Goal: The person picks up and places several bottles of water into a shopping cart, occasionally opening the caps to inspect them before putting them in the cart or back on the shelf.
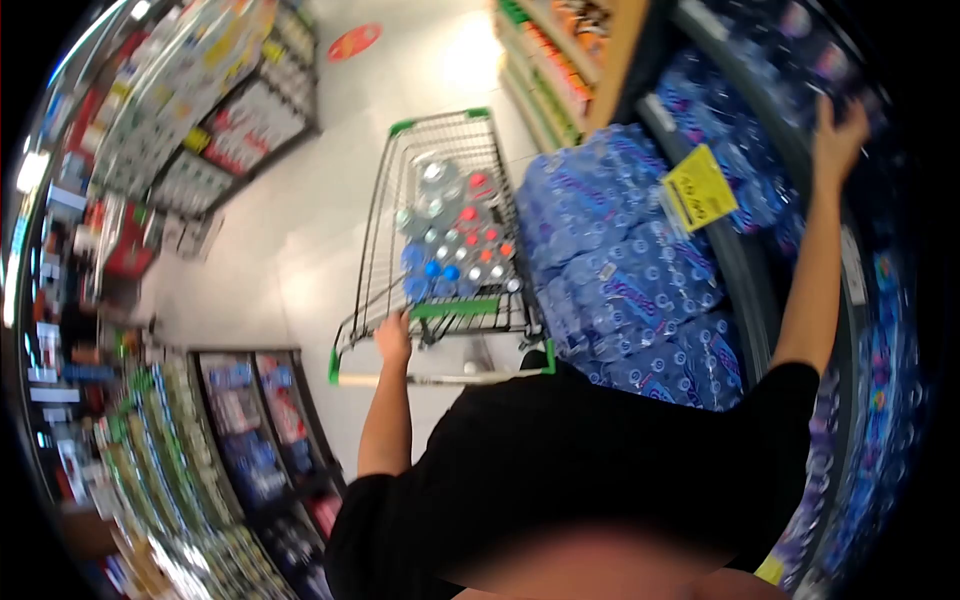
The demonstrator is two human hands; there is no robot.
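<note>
A wire shopping cart [374, 230] with green corners stands ahead of me, loaded with several bottles [455, 240] that have red, blue, white and clear caps. My left hand [394, 338] is closed on the cart's near end, beside the green panel [455, 309]. Stretched out to the upper right, my right hand [841, 135] is at a shelf of bottles [830, 62]. Its thumb and fingers are apart, close to the bottles. Blur and shade hide whether the fingertips touch one.
Shrink-wrapped blue water packs [625, 285] are stacked right of the cart, under a yellow price sign [699, 188]. A curved shelf edge [745, 270] runs along my right. Display shelves [240, 130] stand across the pale floor [300, 270] on the left.
</note>
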